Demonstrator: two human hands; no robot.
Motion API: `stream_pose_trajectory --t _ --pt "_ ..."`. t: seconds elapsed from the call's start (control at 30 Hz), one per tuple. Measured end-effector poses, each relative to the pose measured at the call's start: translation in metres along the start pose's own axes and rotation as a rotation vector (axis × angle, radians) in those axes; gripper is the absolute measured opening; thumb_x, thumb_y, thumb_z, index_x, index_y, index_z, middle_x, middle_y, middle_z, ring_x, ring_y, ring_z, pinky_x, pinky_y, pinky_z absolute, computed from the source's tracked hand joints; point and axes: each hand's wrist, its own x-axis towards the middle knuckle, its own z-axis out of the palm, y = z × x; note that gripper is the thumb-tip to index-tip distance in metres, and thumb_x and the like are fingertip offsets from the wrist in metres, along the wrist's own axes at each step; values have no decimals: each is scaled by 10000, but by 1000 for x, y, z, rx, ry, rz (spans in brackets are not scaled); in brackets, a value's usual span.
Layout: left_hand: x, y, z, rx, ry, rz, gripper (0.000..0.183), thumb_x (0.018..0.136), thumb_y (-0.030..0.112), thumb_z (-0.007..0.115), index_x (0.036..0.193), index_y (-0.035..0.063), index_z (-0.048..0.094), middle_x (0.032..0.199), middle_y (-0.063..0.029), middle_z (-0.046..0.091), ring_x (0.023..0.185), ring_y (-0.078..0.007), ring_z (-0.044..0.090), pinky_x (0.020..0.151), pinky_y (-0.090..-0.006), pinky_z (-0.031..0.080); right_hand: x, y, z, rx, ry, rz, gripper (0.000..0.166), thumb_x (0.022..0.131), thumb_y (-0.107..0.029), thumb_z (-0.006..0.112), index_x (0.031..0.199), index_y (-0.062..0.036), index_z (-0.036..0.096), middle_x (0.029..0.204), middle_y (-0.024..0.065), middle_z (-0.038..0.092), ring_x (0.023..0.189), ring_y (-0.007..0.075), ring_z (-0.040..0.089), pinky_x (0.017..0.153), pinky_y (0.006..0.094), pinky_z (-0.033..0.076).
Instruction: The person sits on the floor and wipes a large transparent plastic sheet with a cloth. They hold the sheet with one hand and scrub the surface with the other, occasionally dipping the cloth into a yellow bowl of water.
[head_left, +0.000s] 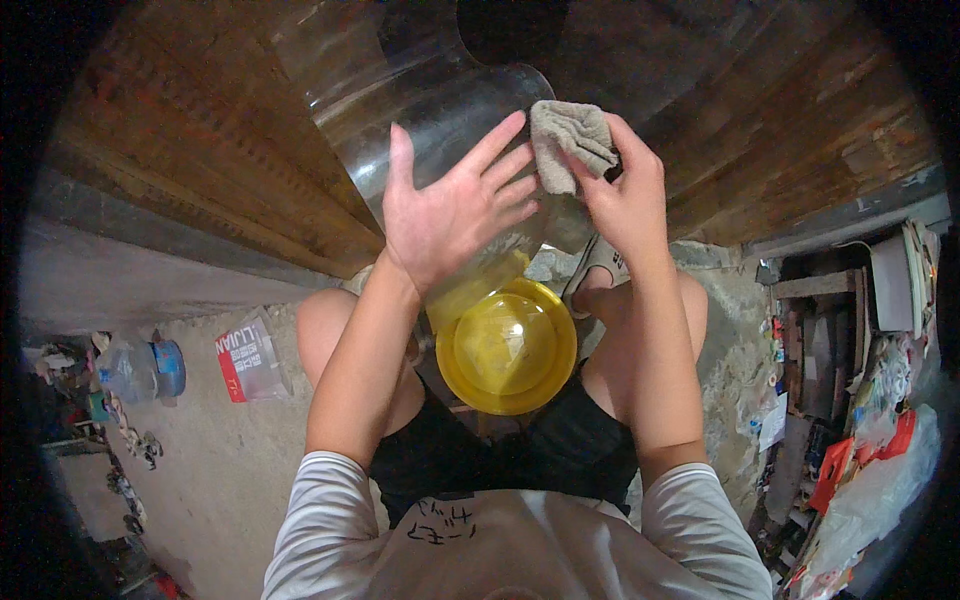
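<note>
My left hand (450, 202) is held palm up with its fingers spread, and nothing lies in it. A crumpled grey cloth (574, 142) is pinched between the thumb and fingers of my right hand (630, 187). The cloth is close beside my left fingertips; whether they touch cannot be made out. Behind and below both hands is a clear, glossy, curved sheet (435, 105), seemingly plastic, with light reflecting off it. Between my knees stands a round yellow basin (506, 352) with a shiny surface inside, perhaps water. My left forearm and hand cover part of the sheet.
Brown wooden surfaces rise at the left (225, 165) and right (780, 150). On the concrete floor at left lie a printed plastic bag (255, 360) and a large clear plastic bottle (142, 367). Cluttered shelving (825, 337) and plastic bags (877, 495) line the right side.
</note>
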Motion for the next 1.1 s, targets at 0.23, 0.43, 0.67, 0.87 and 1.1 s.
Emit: stream_pose_trajectory --t 0.23,0.43,0.67,0.87,1.1 --pt "0 -1 -1 42 43 -1 1224 847 972 184 1689 85 155 1716 -197 257 1523 -410 336 1268 -566 173 -1 9 3 -31 75 -137 439 796 59 670 1231 -1 675 1138 151 717 1070 276 709 950 344 533" --pt "0 -3 -1 30 32 29 1205 861 961 191 1688 85 157 1715 -185 261 1532 -371 335 1281 -536 171 -9 -5 19 14 22 -189 440 772 32 665 1211 8 666 1123 160 692 1039 305 695 934 352 528" --pt "1 1 -2 25 28 76 1200 879 947 174 1678 52 162 1719 -190 241 1567 -337 294 1300 -494 177 -22 -31 36 102 -100 -247 484 719 31 554 1190 7 665 1125 206 640 1056 410 652 945 419 531" --pt "-2 4 4 43 10 83 1206 880 945 180 1675 39 156 1714 -199 251 1562 -348 305 1294 -493 205 -22 -39 35 117 -112 -307 466 738 4 606 1199 1 675 1119 195 654 1038 409 661 931 433 542" --pt "-4 6 2 -27 -21 55 1165 883 939 218 1690 100 166 1673 -159 356 1443 -345 458 1220 -491 316 -9 -20 24 -41 59 -250 437 738 -15 737 1171 -6 679 1092 188 684 1015 394 686 888 422 554"
